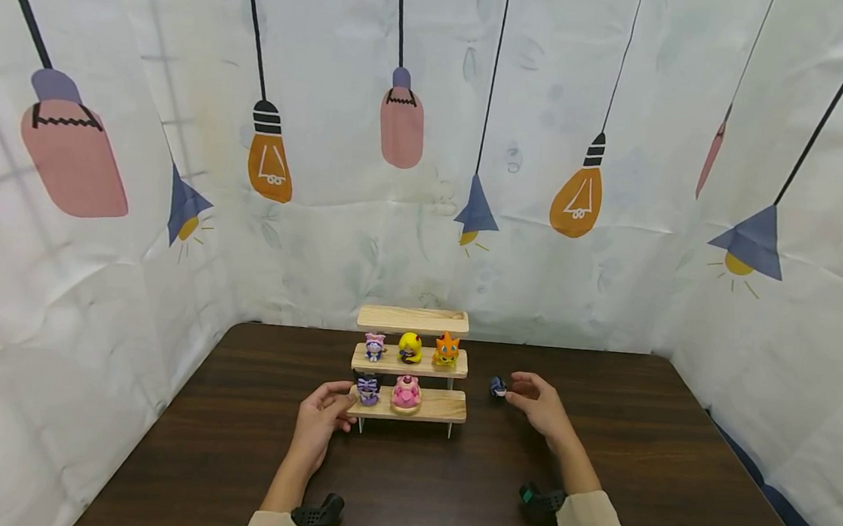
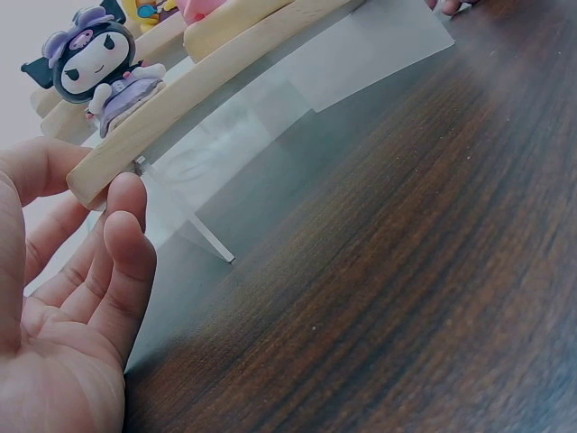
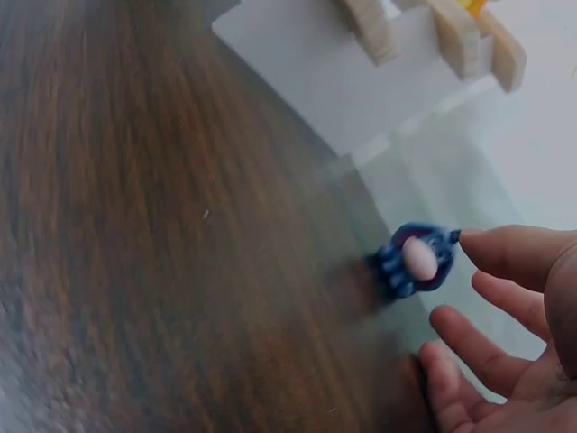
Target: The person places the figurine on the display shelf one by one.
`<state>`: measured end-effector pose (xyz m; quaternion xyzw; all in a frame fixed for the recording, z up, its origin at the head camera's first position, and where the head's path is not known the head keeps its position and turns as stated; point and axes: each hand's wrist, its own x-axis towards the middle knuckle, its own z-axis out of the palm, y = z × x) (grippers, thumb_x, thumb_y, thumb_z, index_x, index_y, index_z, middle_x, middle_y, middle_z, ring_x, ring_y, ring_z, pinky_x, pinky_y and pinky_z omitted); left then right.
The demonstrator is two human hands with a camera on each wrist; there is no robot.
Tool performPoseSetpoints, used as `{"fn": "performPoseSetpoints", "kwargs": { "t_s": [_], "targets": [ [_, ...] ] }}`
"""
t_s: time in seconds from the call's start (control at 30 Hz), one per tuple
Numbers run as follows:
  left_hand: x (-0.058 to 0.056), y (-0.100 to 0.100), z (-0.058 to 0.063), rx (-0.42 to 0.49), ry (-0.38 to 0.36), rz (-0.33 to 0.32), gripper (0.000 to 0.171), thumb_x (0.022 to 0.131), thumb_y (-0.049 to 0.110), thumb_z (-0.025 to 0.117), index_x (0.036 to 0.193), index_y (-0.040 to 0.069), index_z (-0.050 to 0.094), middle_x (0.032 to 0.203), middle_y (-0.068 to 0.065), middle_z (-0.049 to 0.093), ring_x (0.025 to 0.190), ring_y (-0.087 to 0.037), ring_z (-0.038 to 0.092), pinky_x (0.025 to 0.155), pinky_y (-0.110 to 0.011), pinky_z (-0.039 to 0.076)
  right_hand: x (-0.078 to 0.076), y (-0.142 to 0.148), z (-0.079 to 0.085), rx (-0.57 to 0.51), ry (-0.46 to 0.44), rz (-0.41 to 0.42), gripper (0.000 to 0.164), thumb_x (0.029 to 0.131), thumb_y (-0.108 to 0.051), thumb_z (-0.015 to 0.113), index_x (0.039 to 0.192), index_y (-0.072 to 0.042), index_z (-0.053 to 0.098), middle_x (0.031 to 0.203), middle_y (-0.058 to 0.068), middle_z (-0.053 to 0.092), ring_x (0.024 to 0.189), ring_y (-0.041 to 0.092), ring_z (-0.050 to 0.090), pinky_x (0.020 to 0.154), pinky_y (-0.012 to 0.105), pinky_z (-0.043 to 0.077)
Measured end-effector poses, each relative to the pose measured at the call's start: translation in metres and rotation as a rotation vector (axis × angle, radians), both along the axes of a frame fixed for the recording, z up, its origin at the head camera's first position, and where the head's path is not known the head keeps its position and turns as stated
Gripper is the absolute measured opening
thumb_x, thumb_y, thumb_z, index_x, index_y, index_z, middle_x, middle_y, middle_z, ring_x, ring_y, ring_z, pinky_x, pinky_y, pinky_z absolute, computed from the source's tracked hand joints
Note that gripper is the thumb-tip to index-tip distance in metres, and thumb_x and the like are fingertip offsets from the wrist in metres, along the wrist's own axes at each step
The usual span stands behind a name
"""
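Observation:
A tiered wooden stand [image 1: 433, 408] carries small figurines on its two lower steps. My left hand [image 1: 322, 421] grips the left end of the lowest step [image 2: 135, 144], beside a purple-and-black figurine [image 2: 95, 68]. A pink bear figurine [image 1: 406, 395] sits on the same step. The middle step holds a pink-and-purple figurine [image 1: 374, 347], a yellow one [image 1: 410, 348] and an orange one [image 1: 446, 350]. Right of the stand, my right hand [image 1: 540, 403] holds a small blue donkey figurine [image 3: 419, 262] by the fingertips at its head; blur hides the exact contact.
The top step [image 1: 413, 321] bears no figurine. Clear legs [image 2: 194, 216] support the steps. The dark wooden table [image 1: 438, 498] extends around the stand, with a lamp-patterned white curtain [image 1: 331, 263] behind it and at both sides.

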<state>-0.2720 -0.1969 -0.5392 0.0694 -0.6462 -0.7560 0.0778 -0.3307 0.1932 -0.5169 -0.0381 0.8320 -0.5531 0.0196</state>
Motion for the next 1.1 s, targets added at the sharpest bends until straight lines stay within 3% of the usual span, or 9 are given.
{"fn": "performPoseSetpoints", "kwargs": {
  "t_s": [0.3,1.1],
  "targets": [
    [0.000,0.000,0.000,-0.009,0.007,0.004,0.029,0.097,0.006,0.066,0.125,-0.002,0.061,0.083,0.001,0.070,0.062,-0.015,0.064,0.055,-0.023,0.054,-0.012,-0.002,-0.008,0.012,-0.007,0.024,0.045,0.097,-0.017,0.070,0.140,-0.005,0.058,0.138,0.023,0.060,0.122,0.037,0.058,0.096,0.046,0.054],
    [0.000,-0.001,0.000,-0.011,0.001,0.007,0.030,0.097,0.007,0.067,0.124,-0.002,0.061,0.083,0.002,0.070,0.062,-0.015,0.064,0.055,-0.023,0.054,-0.031,-0.004,-0.008,0.105,-0.045,0.088,0.047,0.097,-0.018,0.070,0.142,-0.013,0.059,0.144,0.021,0.058,0.123,0.036,0.058,0.098,0.049,0.052]
  ]
}}
